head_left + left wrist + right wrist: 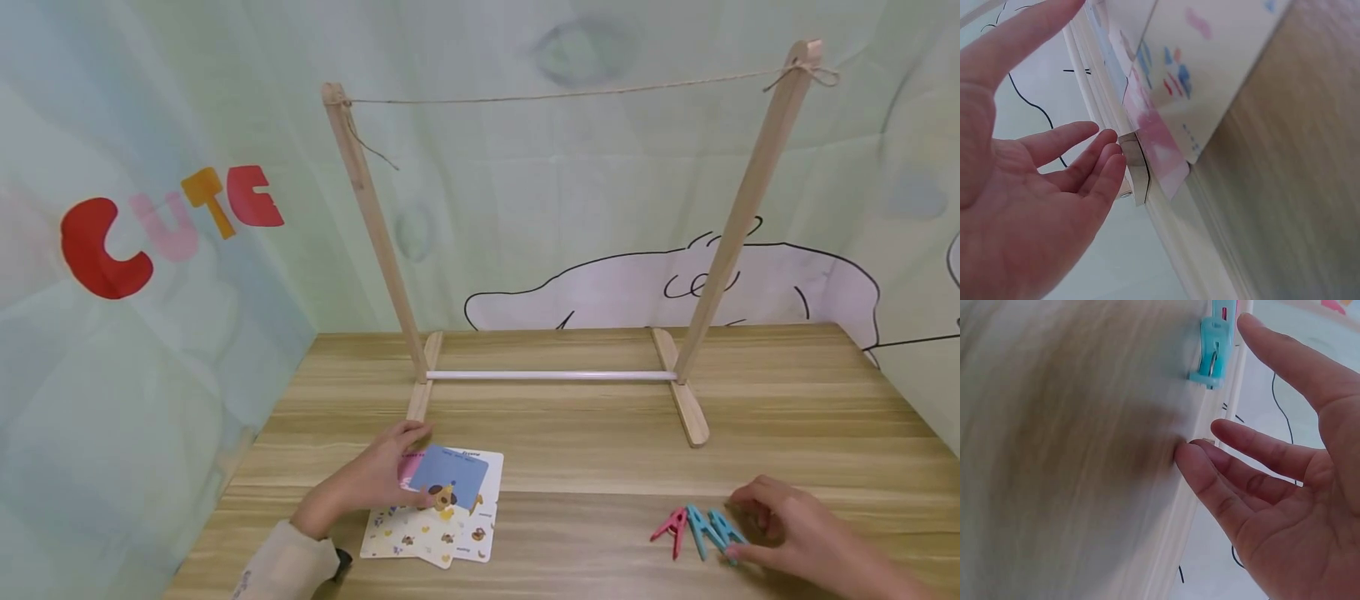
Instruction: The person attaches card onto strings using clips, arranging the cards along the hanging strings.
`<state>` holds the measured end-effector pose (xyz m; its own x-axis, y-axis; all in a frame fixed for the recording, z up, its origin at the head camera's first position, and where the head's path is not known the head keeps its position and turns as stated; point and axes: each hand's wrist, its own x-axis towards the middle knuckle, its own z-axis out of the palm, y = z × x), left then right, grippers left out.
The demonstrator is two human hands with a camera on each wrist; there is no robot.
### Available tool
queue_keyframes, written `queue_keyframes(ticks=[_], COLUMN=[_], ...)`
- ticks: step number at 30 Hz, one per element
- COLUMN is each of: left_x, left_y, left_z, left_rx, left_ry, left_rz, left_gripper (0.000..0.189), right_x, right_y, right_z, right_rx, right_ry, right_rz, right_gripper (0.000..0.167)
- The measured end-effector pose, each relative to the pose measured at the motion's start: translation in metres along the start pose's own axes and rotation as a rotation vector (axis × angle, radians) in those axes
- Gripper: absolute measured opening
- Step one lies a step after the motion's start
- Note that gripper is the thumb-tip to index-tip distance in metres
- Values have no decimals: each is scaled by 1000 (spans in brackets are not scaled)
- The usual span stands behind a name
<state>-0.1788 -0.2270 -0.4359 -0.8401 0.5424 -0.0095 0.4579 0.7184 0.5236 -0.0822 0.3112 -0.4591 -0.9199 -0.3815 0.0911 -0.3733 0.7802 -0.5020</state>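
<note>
My left hand [378, 475] hovers at the left side of a few overlapping printed cards [480, 546], its thumb tip overlapping the blue card [450, 475] with a dog on top. In the left wrist view the thumb and loosely bent fingers [1094, 159] are spread, nothing between them. My right hand [791, 529] is beside the clothespins: one red clothespin [675, 527] and two teal ones. Its thumb tip lies right at the nearest teal clothespin [726, 533]. The right wrist view shows this teal clothespin [1215, 353] near the thumb, the fingers apart and curved.
Behind the cards stands a wooden frame with two posts [382, 242], feet and a white crossbar [551, 376]. A twine string [555, 97] is tied between the post tops. Printed fabric [225, 108] hangs behind the wooden table [570, 467].
</note>
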Motion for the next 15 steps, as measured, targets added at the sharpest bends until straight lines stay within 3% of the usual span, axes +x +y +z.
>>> queue_keyframes(ticks=[15], left_x=[0], left_y=[1], left_z=[3], left_rx=[7], left_ry=[-7], left_rz=[-21], left_gripper=[99], right_x=[-2], right_y=[0], right_z=[4], right_rx=[21], right_ry=[7], right_rz=[-25], right_gripper=[54])
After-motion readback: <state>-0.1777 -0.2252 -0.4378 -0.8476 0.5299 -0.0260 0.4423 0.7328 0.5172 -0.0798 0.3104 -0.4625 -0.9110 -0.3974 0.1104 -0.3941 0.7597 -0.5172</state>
